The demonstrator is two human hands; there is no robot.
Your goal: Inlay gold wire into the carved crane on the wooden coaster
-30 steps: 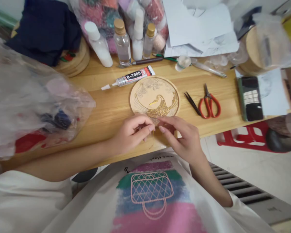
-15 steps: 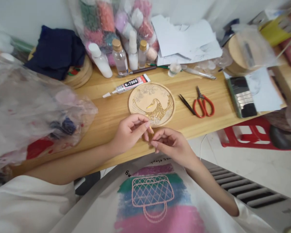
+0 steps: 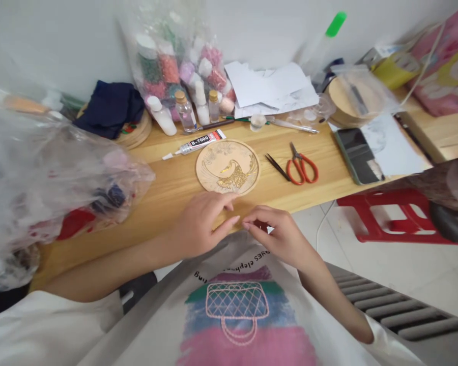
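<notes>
We're spreading our left hand (image 3: 198, 223) near the round plaque (image 3: 229, 175) on the table (image 3: 156, 188). Our right hand (image 3: 277, 229) is pinching; can't tell on what. Fingertip work is probably calling for a light touch.

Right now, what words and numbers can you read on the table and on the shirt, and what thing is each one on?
"B-7000": on the tube.
"eleph": part of the black writing on the shirt; the rest is upside down and too folded for me to read surely.
The tube's smaller print and the label on the gold-capped bottle are too small and blurred to read.
</notes>
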